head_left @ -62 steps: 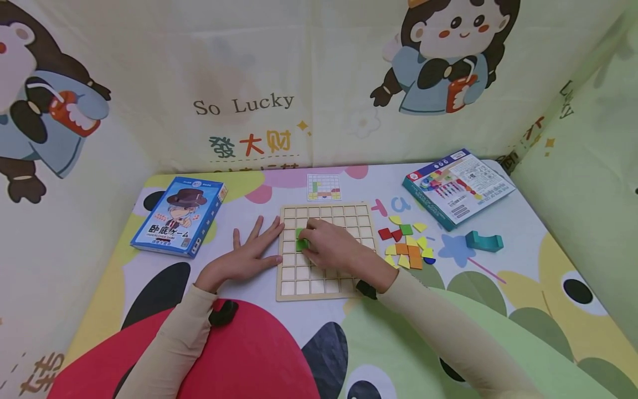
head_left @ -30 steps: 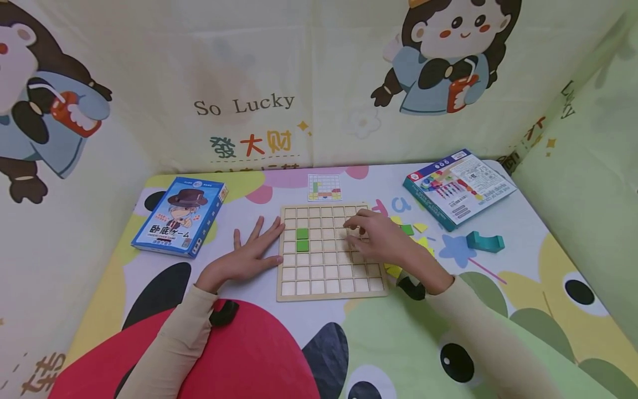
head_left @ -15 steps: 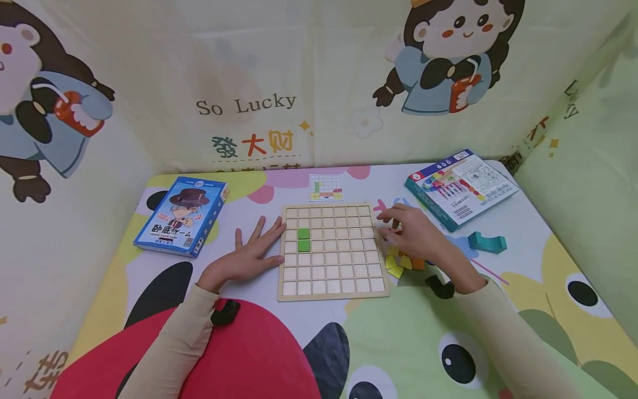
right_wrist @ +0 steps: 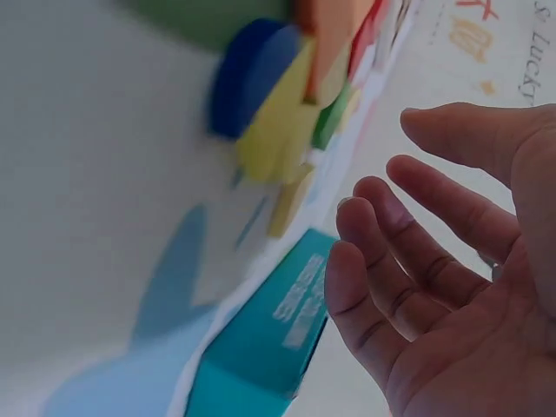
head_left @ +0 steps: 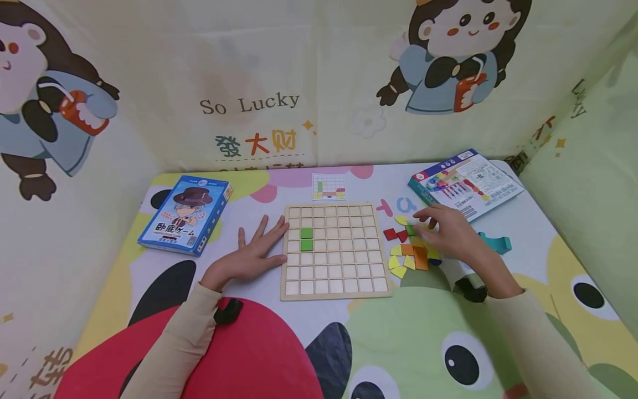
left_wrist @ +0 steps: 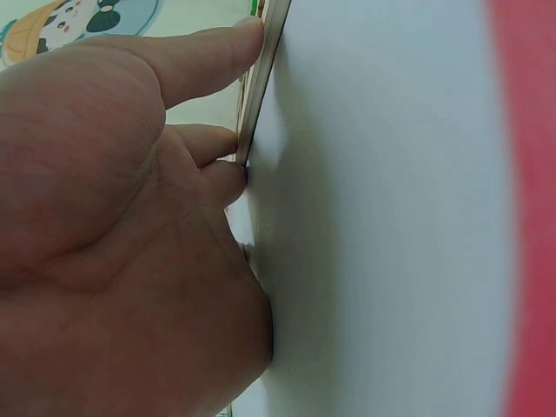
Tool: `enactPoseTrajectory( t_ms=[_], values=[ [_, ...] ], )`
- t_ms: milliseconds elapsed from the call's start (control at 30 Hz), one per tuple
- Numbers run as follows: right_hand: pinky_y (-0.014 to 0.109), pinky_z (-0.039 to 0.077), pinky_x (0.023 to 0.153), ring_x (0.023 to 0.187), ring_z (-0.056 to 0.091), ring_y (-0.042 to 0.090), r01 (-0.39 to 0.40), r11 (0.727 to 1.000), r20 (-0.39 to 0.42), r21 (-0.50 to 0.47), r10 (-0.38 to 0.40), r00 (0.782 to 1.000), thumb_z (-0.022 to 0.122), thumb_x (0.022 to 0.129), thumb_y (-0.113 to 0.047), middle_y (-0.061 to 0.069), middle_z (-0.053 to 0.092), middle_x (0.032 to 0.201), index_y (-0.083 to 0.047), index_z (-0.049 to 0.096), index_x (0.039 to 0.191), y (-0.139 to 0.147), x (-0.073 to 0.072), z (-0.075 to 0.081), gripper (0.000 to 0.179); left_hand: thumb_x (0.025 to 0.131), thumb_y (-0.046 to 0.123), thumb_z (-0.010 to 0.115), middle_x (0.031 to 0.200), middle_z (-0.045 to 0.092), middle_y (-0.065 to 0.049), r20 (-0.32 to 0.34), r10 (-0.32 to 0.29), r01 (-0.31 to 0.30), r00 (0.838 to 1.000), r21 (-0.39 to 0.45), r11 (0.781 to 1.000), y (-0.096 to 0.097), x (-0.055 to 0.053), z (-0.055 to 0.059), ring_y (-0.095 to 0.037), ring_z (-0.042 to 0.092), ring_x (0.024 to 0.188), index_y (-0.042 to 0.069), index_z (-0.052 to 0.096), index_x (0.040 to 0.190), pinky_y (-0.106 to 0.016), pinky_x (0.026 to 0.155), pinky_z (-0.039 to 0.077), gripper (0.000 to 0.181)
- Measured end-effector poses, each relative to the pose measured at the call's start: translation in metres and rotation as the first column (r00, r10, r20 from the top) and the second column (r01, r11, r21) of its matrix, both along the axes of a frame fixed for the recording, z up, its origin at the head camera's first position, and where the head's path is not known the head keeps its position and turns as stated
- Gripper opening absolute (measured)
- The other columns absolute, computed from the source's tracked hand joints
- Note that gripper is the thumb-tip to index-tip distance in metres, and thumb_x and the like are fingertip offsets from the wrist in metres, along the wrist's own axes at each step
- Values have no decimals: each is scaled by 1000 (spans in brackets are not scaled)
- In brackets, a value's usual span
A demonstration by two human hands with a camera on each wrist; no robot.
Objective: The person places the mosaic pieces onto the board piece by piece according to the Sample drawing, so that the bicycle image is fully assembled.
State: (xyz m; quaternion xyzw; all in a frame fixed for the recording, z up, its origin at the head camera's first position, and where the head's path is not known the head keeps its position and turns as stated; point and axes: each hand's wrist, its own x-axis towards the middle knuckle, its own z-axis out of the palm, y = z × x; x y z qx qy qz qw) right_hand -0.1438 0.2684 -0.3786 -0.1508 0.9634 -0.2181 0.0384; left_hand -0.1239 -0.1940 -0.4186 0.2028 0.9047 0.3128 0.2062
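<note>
A wooden grid board [head_left: 334, 258] lies mid-table, with two green square tiles [head_left: 306, 239] in neighbouring cells near its left side. My left hand [head_left: 247, 256] is spread flat, its fingertips and thumb at the board's left edge [left_wrist: 263, 87]. To the right of the board my right hand [head_left: 452, 231] hovers over loose pieces, fingers relaxed and nothing between them. Thumb and forefinger come near a green piece [head_left: 411, 230]. Around it lie red [head_left: 390, 234], orange [head_left: 421, 257] and several yellow pieces [head_left: 397, 272], plus a blue piece [right_wrist: 252, 78] partly hidden by the hand in the head view.
Behind the board lies a small printed pattern card [head_left: 329, 187]. A blue game box [head_left: 184, 216] rests at the left, a teal-edged box [head_left: 473, 185] at the back right. A teal notched block [head_left: 497, 244] sits beyond my right hand. Printed cloth hangs behind the table.
My right hand has left the green tiles on the board and moved right, over to the loose pieces. My left hand has stayed at the board's edge.
</note>
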Motion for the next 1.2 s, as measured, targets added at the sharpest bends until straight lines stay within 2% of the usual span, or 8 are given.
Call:
enactPoseTrajectory(
  t_ms=[333, 733, 1200],
  values=[
    [23, 51, 68, 95, 64, 30, 22, 999, 4, 46, -22, 1000, 76, 97, -17, 22, 72, 115, 0, 74, 125, 17, 4, -6, 33, 105, 37, 62, 182, 3, -7, 0, -2, 2, 1000, -3, 1000, 1, -1, -1, -41, -20, 166, 19, 14, 172, -78, 116, -28, 84],
    [39, 58, 79, 97, 63, 32, 41, 992, 33, 121, -45, 998, 76, 97, -19, 23, 68, 114, 0, 73, 128, 17, 3, -9, 36, 105, 37, 62, 182, 4, -8, -3, -4, 4, 1000, 3, 1000, 0, -1, -1, -41, -19, 166, 19, 16, 172, -77, 116, -28, 83],
    [42, 59, 78, 98, 61, 36, 8, 990, 85, 144, -21, 996, 72, 97, -10, 28, 66, 120, 1, 71, 132, 17, 0, -9, 36, 105, 37, 62, 182, 3, -7, -5, -7, 7, 1000, 1, 1000, -1, -1, -1, -41, -19, 166, 20, 16, 172, -77, 117, -27, 83]
  ],
)
